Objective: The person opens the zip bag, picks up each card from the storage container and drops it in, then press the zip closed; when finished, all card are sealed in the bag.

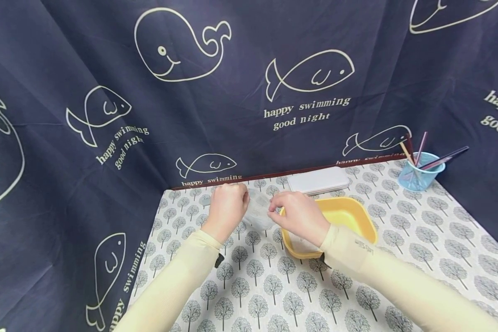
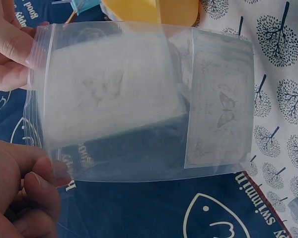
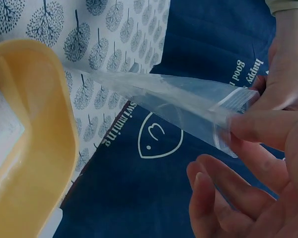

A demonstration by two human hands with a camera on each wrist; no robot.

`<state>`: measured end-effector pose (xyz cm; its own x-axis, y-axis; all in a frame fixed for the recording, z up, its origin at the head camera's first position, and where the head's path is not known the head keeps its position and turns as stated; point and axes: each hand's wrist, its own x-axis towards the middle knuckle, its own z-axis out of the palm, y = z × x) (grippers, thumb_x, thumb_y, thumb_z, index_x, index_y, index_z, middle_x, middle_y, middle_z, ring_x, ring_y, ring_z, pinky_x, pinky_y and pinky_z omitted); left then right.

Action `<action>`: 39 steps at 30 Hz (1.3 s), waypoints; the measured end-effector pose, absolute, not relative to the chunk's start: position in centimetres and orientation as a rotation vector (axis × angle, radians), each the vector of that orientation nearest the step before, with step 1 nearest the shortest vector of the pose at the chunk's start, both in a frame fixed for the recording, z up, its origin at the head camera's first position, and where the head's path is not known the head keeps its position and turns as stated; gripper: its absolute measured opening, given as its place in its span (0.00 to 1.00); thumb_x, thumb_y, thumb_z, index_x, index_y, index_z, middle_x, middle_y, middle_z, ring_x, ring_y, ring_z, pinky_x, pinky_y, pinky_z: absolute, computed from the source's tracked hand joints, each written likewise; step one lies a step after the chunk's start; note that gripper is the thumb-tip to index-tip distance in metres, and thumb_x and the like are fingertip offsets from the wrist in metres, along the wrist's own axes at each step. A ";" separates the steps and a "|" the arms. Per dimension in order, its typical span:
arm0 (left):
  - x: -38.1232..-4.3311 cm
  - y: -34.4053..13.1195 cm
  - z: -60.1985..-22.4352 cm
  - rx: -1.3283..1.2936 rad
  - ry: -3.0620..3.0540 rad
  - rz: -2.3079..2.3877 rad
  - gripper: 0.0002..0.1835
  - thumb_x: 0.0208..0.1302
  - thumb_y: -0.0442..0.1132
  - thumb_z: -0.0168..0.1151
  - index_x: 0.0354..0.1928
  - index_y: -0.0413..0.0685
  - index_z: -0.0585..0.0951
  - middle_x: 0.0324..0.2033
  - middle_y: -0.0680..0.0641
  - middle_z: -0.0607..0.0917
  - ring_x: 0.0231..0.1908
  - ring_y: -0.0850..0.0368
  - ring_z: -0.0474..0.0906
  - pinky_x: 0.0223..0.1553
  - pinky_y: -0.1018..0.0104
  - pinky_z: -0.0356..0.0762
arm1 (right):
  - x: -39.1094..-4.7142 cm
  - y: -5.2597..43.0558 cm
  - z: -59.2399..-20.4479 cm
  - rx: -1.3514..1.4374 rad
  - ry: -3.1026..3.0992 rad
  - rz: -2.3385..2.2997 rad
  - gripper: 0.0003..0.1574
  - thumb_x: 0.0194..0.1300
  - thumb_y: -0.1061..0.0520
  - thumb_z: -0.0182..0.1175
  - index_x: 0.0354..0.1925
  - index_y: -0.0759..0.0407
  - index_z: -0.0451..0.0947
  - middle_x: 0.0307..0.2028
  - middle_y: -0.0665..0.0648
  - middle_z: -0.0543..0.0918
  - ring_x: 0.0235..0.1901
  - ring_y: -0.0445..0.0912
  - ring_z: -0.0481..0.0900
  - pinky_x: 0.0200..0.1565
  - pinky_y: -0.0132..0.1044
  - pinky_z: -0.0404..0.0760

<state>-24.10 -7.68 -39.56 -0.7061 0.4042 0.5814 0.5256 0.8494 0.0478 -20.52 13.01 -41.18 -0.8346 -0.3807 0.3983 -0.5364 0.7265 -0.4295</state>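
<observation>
Between my two hands is a clear zip-lock bag (image 2: 139,163), its zip edge pinched at one corner by my left hand (image 1: 228,207) and at the other by my right hand (image 1: 300,214). Inside the bag lie a wide whitish sheet (image 2: 109,89) and a narrower card (image 2: 221,99), each with a faint butterfly print. The right wrist view shows the bag nearly edge-on, with my right hand's fingers (image 3: 258,131) on its zip end. A yellow basin (image 1: 358,214) stands under and beside my right hand, with a white printed item (image 3: 2,131) in it.
Behind the basin lies a white flat case (image 1: 319,180). A light blue mesh pen holder (image 1: 417,180) with several pens stands at the back right. The tree-print tablecloth (image 1: 269,276) covers the table, and a dark blue whale-print curtain (image 1: 240,129) hangs behind it.
</observation>
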 end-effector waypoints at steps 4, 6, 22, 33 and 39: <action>-24.1 -7.6 -39.5 -0.679 -2.449 -0.284 0.05 0.58 0.31 0.74 0.26 0.45 0.87 0.22 0.48 0.88 0.22 0.48 0.84 0.26 0.55 0.84 | -20.6 13.0 -41.0 0.750 -2.668 0.771 0.04 0.64 0.55 0.71 0.35 0.52 0.91 0.45 0.53 0.91 0.49 0.51 0.88 0.53 0.48 0.85; -24.1 -7.6 -39.5 -0.673 -2.454 -0.279 0.05 0.58 0.31 0.74 0.26 0.46 0.88 0.22 0.48 0.88 0.21 0.48 0.84 0.26 0.55 0.83 | -20.7 12.8 -41.0 0.761 -2.683 0.768 0.04 0.65 0.55 0.70 0.36 0.51 0.91 0.44 0.52 0.91 0.49 0.50 0.88 0.53 0.47 0.85; -24.0 -7.6 -39.6 -0.700 -2.429 -0.282 0.06 0.57 0.31 0.75 0.25 0.45 0.87 0.22 0.48 0.88 0.22 0.47 0.84 0.25 0.56 0.83 | -21.5 11.6 -41.5 0.784 -2.724 0.702 0.05 0.64 0.53 0.74 0.35 0.53 0.90 0.37 0.51 0.90 0.39 0.47 0.88 0.42 0.44 0.87; -24.2 -7.8 -39.8 -0.696 -2.425 -0.302 0.06 0.57 0.30 0.75 0.26 0.46 0.87 0.22 0.48 0.88 0.22 0.47 0.84 0.26 0.55 0.83 | -21.5 12.6 -40.9 0.734 -2.620 0.824 0.03 0.65 0.56 0.69 0.37 0.52 0.89 0.37 0.48 0.90 0.37 0.45 0.87 0.41 0.42 0.85; -24.3 -8.0 -39.9 -0.688 -2.437 -0.316 0.06 0.58 0.31 0.74 0.26 0.45 0.87 0.22 0.48 0.88 0.22 0.47 0.84 0.27 0.54 0.83 | -21.9 13.9 -40.4 0.674 -2.636 0.833 0.05 0.65 0.57 0.66 0.36 0.49 0.88 0.33 0.44 0.89 0.31 0.42 0.86 0.35 0.39 0.83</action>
